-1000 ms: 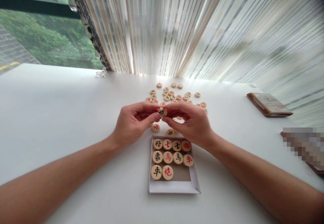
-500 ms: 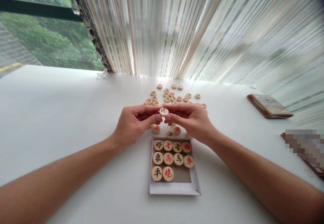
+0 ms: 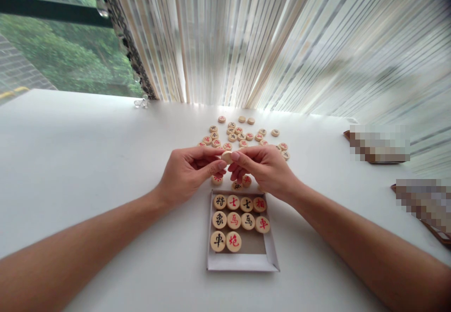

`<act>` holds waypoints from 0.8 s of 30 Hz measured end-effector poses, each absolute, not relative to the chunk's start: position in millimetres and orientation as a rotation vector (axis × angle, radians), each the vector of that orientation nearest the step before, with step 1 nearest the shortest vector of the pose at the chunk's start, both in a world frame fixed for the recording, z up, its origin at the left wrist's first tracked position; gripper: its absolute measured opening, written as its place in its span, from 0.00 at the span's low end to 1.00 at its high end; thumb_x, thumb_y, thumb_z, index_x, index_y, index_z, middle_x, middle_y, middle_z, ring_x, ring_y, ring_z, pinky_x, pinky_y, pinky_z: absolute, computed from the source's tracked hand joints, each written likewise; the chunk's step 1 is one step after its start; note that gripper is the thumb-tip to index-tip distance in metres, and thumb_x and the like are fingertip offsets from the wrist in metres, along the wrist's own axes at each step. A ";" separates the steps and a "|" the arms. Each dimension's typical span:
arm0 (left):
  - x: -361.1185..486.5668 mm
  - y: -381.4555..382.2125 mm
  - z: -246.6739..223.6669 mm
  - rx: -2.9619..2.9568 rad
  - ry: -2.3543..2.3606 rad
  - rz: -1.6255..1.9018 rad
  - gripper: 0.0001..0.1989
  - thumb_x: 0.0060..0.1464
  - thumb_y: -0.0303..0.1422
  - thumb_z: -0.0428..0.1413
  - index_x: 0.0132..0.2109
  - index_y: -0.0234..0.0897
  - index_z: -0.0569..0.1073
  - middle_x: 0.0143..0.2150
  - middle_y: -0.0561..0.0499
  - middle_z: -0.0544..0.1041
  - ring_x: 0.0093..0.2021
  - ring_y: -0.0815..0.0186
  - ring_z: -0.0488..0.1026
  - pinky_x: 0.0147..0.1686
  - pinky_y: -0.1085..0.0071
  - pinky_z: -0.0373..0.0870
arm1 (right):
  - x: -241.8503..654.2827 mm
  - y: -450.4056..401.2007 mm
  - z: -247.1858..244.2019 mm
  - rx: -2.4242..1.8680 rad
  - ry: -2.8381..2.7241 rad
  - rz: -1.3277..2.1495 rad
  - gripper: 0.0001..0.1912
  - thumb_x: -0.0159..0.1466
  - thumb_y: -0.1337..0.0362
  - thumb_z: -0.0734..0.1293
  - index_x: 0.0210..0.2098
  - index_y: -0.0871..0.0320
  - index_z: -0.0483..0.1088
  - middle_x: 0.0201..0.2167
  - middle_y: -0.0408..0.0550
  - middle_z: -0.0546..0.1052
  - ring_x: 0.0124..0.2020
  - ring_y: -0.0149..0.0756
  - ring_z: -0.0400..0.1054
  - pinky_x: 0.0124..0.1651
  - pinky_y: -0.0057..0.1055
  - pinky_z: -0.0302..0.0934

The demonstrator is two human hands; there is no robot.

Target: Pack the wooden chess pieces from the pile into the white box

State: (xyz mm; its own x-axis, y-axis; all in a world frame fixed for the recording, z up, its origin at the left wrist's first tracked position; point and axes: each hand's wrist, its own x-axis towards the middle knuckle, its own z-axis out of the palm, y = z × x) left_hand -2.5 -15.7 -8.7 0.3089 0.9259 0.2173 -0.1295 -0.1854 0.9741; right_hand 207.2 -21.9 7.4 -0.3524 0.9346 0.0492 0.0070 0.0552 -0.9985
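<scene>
Held piece (image 3: 226,157) now plain side forward

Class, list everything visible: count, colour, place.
Tray: one, whitish, front centre
Tray pieces: ten, pale, red or black lettering, inside
Loose pieces: many, pale, beyond tray
Held piece: one, pale, beyond tray
Table: one, white, beneath
Blurred items: two, brown, right
Curtain: one, whitish, far side
Ornament: count unclear, transparent, curtain's foot
Window: one, dark-framed, left
Greenery: uncounted, green, outside
Brickwork: uncounted, grey, outside
Left hand: one, bare, pinching held piece
Right hand: one, bare, likewise
</scene>
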 end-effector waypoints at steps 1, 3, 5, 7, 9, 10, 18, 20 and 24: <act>-2.5 -15.7 -8.4 1.429 0.776 1.138 0.20 0.50 0.35 0.75 0.50 0.34 0.86 0.37 0.45 0.89 0.32 0.61 0.86 0.36 0.67 0.86 | 207.0 -22.4 8.2 -0.998 -1.509 1.427 0.27 0.59 0.39 0.79 0.30 0.60 0.83 0.24 0.47 0.81 0.23 0.32 0.75 0.24 0.25 0.69; -2.4 -15.8 -8.1 1.448 0.753 1.114 0.23 0.49 0.33 0.76 0.52 0.34 0.85 0.34 0.47 0.88 0.32 0.61 0.86 0.36 0.68 0.86 | 206.8 -23.5 9.9 -1.020 -1.516 1.444 0.28 0.59 0.39 0.78 0.28 0.60 0.81 0.22 0.46 0.80 0.21 0.31 0.73 0.23 0.25 0.67; -2.2 -16.0 -8.4 1.461 0.739 1.095 0.22 0.49 0.33 0.75 0.52 0.34 0.85 0.33 0.47 0.88 0.32 0.61 0.86 0.35 0.69 0.85 | 206.4 -24.5 11.1 -1.049 -1.520 1.451 0.28 0.60 0.39 0.78 0.26 0.60 0.79 0.21 0.45 0.78 0.20 0.30 0.71 0.23 0.25 0.65; -1.9 -16.6 -9.3 1.468 0.725 1.088 0.20 0.51 0.32 0.75 0.52 0.34 0.85 0.33 0.47 0.87 0.32 0.62 0.86 0.34 0.70 0.85 | 205.3 -25.7 11.7 -1.069 -1.522 1.449 0.26 0.59 0.41 0.79 0.27 0.60 0.79 0.20 0.44 0.77 0.19 0.28 0.69 0.23 0.25 0.63; -1.7 -17.6 -10.4 1.477 0.714 1.088 0.18 0.53 0.31 0.74 0.51 0.34 0.85 0.34 0.47 0.88 0.33 0.62 0.86 0.35 0.72 0.85 | 203.9 -26.7 11.5 -1.077 -1.509 1.451 0.24 0.55 0.44 0.82 0.29 0.60 0.80 0.20 0.42 0.76 0.19 0.27 0.67 0.23 0.25 0.62; -1.7 -18.3 -10.9 1.487 0.711 1.089 0.17 0.53 0.31 0.73 0.50 0.34 0.85 0.35 0.47 0.88 0.34 0.63 0.86 0.36 0.72 0.85 | 203.3 -27.1 11.1 -1.084 -1.501 1.449 0.23 0.53 0.46 0.84 0.31 0.59 0.80 0.20 0.41 0.76 0.19 0.27 0.66 0.23 0.25 0.62; -0.8 -23.0 -9.4 1.608 0.695 1.105 0.14 0.54 0.28 0.73 0.48 0.37 0.86 0.43 0.46 0.89 0.42 0.59 0.88 0.45 0.70 0.86 | 204.1 -28.7 11.8 -1.108 -1.569 1.359 0.22 0.57 0.47 0.81 0.27 0.59 0.78 0.18 0.41 0.73 0.20 0.27 0.62 0.23 0.25 0.56; -0.6 -22.5 -8.6 1.586 0.666 1.098 0.14 0.54 0.27 0.72 0.48 0.37 0.86 0.42 0.47 0.89 0.41 0.60 0.88 0.44 0.71 0.86 | 204.7 -28.1 12.6 -1.067 -1.560 1.396 0.22 0.60 0.47 0.80 0.26 0.60 0.78 0.18 0.40 0.71 0.20 0.27 0.62 0.24 0.26 0.56; -0.7 -19.9 -8.7 1.479 0.635 1.124 0.16 0.51 0.26 0.74 0.48 0.35 0.86 0.38 0.47 0.89 0.36 0.63 0.87 0.38 0.75 0.86 | 206.3 -25.4 10.2 -0.954 -1.465 1.548 0.19 0.63 0.50 0.79 0.28 0.60 0.79 0.18 0.40 0.71 0.20 0.26 0.60 0.26 0.26 0.56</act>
